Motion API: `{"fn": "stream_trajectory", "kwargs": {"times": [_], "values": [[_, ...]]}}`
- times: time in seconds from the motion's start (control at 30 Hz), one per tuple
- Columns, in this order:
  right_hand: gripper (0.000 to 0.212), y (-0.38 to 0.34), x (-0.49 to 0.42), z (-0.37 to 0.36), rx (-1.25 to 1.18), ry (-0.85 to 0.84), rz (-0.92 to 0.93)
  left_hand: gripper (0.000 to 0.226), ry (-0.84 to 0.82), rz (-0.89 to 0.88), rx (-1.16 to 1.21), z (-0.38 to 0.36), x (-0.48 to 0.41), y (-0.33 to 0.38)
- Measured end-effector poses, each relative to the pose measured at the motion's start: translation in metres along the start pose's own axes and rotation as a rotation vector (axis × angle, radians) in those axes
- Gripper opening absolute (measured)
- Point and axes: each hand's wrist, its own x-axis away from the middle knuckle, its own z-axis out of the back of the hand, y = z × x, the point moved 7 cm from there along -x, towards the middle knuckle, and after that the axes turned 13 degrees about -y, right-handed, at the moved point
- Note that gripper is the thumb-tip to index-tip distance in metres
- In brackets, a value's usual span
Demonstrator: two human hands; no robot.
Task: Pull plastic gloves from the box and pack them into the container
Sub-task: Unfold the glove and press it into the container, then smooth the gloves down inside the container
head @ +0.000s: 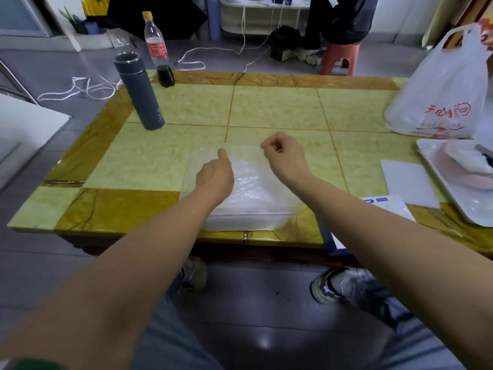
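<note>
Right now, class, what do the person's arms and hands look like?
The left arm and right arm are bare, with no watch or band at the wrists. The left hand and right hand wear no gloves or visible rings. A green edge, perhaps a sleeve, shows at the bottom left.

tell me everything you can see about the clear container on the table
The container is a shallow rectangular tub of clear, slightly milky plastic with no lid on it. It stands flat at the near edge of the green tiled table. Crinkled clear plastic fills it. A thin plastic glove, held by the left hand and right hand, is spread above it. The left wrist crosses over its left side.
</note>
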Motion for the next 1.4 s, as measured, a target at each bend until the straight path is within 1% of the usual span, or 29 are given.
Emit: {"fn": "stream_trajectory", "kwargs": {"times": [0.1, 0.17, 0.27, 0.3, 0.33, 0.4, 0.43, 0.47, 0.5, 0.53, 0.6, 0.63, 0.7, 0.73, 0.83, 0.93, 1.03, 1.1, 1.23, 1.27, 1.33, 1.4], "values": [[0.014, 0.024, -0.002, -0.037, -0.008, -0.3, -0.243, 0.052, -0.11, 0.087, -0.002, -0.018, -0.002, 0.001], [0.015, 0.04, 0.002, -0.054, 0.03, -0.441, -0.364, 0.056, -0.165, 0.123, 0.009, -0.023, -0.003, -0.003], [0.016, 0.056, 0.003, -0.063, 0.053, -0.524, -0.454, 0.045, -0.205, 0.124, 0.062, -0.018, -0.004, -0.009], [0.019, 0.059, 0.003, -0.066, 0.062, -0.548, -0.474, 0.04, -0.215, 0.128, 0.045, -0.012, -0.002, -0.01], [0.025, 0.062, 0.003, -0.068, 0.073, -0.576, -0.495, 0.039, -0.208, 0.127, -0.03, -0.004, 0.0, -0.008], [0.036, 0.066, 0.004, -0.072, 0.107, -0.634, -0.521, 0.034, -0.118, 0.065, -0.259, 0.018, 0.004, 0.009], [0.039, 0.069, 0.003, -0.075, 0.129, -0.66, -0.523, 0.03, -0.075, 0.013, -0.304, 0.026, 0.005, 0.022], [0.041, 0.069, 0.003, -0.077, 0.151, -0.685, -0.526, 0.024, -0.06, -0.039, -0.296, 0.03, 0.006, 0.036], [0.042, 0.07, 0.002, -0.079, 0.178, -0.704, -0.519, 0.013, -0.09, -0.07, -0.254, 0.029, 0.007, 0.047], [0.04, 0.071, 0.001, -0.08, 0.181, -0.702, -0.512, 0.003, -0.16, -0.084, -0.188, 0.024, 0.007, 0.056], [0.032, 0.073, -0.001, -0.077, 0.168, -0.677, -0.516, 0.016, -0.363, -0.033, -0.036, -0.003, 0.0, 0.058], [0.031, 0.074, -0.001, -0.075, 0.175, -0.678, -0.523, 0.018, -0.473, 0.01, 0.021, -0.019, -0.004, 0.052], [0.038, 0.077, -0.001, -0.074, 0.196, -0.683, -0.548, 0.021, -0.629, 0.118, 0.055, -0.042, -0.007, 0.031], [0.041, 0.079, -0.002, -0.072, 0.211, -0.675, -0.565, 0.027, -0.663, 0.175, 0.029, -0.048, -0.009, 0.017], [0.044, 0.089, -0.008, -0.069, 0.219, -0.617, -0.611, 0.042, -0.716, 0.286, -0.023, -0.053, -0.013, -0.018], [0.049, 0.097, -0.011, -0.07, 0.26, -0.601, -0.662, 0.042, -0.778, 0.273, -0.035, -0.057, -0.017, -0.026], [0.034, 0.101, -0.015, -0.072, 0.262, -0.595, -0.671, 0.041, -0.788, 0.254, -0.055, -0.06, -0.019, -0.023], [0.031, 0.103, -0.015, -0.071, 0.265, -0.601, -0.666, 0.042, -0.801, 0.253, -0.057, -0.062, -0.02, -0.023], [0.015, 0.094, -0.01, -0.072, 0.207, -0.656, -0.662, 0.042, -0.784, 0.292, 0.093, -0.058, -0.017, -0.025], [0.013, 0.092, -0.008, -0.07, 0.185, -0.658, -0.665, 0.04, -0.767, 0.293, 0.113, -0.055, -0.015, -0.024], [0.02, 0.086, -0.006, -0.063, 0.141, -0.632, -0.653, 0.039, -0.72, 0.279, 0.135, -0.047, -0.011, -0.022], [0.033, 0.072, -0.002, -0.053, 0.079, -0.582, -0.612, 0.036, -0.644, 0.251, 0.133, -0.036, -0.007, -0.016]]}}
